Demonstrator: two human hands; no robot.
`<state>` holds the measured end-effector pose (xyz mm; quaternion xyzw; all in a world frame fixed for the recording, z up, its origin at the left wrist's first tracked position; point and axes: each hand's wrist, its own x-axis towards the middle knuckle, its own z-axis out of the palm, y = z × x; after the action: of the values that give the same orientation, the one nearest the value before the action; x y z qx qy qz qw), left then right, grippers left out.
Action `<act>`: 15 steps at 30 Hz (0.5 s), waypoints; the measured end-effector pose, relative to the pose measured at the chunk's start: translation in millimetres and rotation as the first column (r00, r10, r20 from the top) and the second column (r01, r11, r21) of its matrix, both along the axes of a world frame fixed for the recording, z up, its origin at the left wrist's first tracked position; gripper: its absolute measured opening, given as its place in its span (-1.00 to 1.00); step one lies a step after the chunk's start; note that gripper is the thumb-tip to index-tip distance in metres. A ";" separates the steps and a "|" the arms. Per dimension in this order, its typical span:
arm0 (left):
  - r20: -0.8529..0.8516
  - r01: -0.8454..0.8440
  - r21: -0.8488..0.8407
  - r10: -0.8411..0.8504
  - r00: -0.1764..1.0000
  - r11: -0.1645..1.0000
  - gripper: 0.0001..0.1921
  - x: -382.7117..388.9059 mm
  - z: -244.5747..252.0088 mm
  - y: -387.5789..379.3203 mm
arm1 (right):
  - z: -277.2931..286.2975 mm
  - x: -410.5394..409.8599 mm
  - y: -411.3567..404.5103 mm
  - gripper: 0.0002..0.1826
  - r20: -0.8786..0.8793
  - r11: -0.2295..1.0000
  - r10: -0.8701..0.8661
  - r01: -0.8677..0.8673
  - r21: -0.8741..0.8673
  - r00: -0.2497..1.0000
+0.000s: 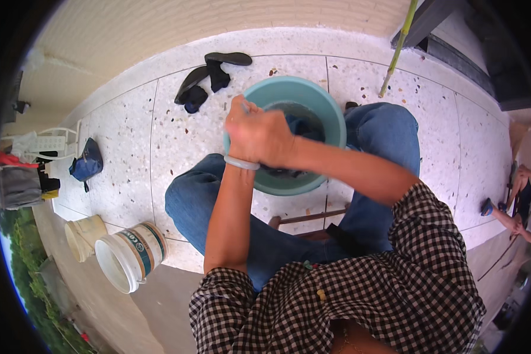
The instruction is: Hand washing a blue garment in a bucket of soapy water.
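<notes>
A turquoise plastic basin (339, 119) stands on the floor between the person's knees, with dark cloth (303, 126) lying in cloudy water. Above its left side, my left hand (239, 121) and my right hand (270, 135) are clenched close together, partly blurred. A small bit of something grey-blue, perhaps cloth (246, 106), shows between the fingers; the rest is hidden by the hands. A pale bangle (241, 163) circles the left wrist.
Black shoes (194, 79) with dark cloth pieces lie beyond the basin. Two buckets (132, 256) stand at the lower left, near a blue bag (88, 160). A green pole (396, 55) rests on the floor at upper right. Another person's legs (504, 217) show far right.
</notes>
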<state>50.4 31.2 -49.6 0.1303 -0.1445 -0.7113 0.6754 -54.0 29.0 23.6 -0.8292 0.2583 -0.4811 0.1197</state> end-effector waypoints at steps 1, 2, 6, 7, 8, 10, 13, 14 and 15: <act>-0.012 0.017 0.012 -0.017 1.000 1.000 -0.81 -20.2 5.3 1.3 | -9.3 -10.1 -28.1 -0.62 -0.012 1.000 -0.017 0.017 0.012 1.000; 0.224 -0.140 0.286 0.076 0.972 0.948 -0.81 -47.5 28.5 -5.6 | -15.2 -23.6 -62.9 -0.69 -0.203 0.980 -0.145 0.169 0.104 0.968; 0.462 -0.321 0.506 0.063 0.885 0.801 -0.85 -64.9 64.6 -8.6 | -19.6 -30.1 -77.2 -0.77 -0.306 0.923 -0.248 0.321 0.214 0.919; 0.425 -0.316 0.538 0.072 0.902 0.781 -0.83 -52.0 57.2 -5.6 | -13.0 -21.7 -59.2 -0.77 -0.303 0.926 -0.237 0.309 0.218 0.923; 0.428 -0.327 0.540 0.081 0.900 0.775 -0.83 -30.0 40.0 -4.1 | -8.1 -10.9 -33.1 -0.72 -0.251 0.963 -0.142 0.192 0.188 0.957; -0.061 0.034 -0.168 -0.045 0.997 0.985 -0.83 3.7 19.7 -2.7 | -1.6 -1.4 -16.8 -0.65 -0.200 0.987 -0.037 0.067 0.146 0.979; 0.394 -0.378 0.389 0.220 0.893 0.840 -0.80 -55.3 51.8 -4.1 | -23.7 -17.9 -43.4 -0.63 -0.164 0.991 -0.020 0.041 0.127 0.986; 0.342 -0.184 0.451 0.022 0.939 0.873 -0.77 -50.9 52.6 -4.9 | -25.0 -21.5 -74.1 -0.66 -0.177 0.968 -0.166 0.195 0.160 0.970; 0.346 -0.182 0.445 0.019 0.938 0.877 -0.77 -52.2 55.0 -7.3 | -27.6 -27.4 -94.0 -0.66 -0.201 0.916 -0.313 0.351 0.193 0.928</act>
<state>-1.8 23.9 5.4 0.4152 -0.0719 -0.6563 0.6259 -81.3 -65.0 -4.0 -0.7912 0.4576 -0.3913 0.1073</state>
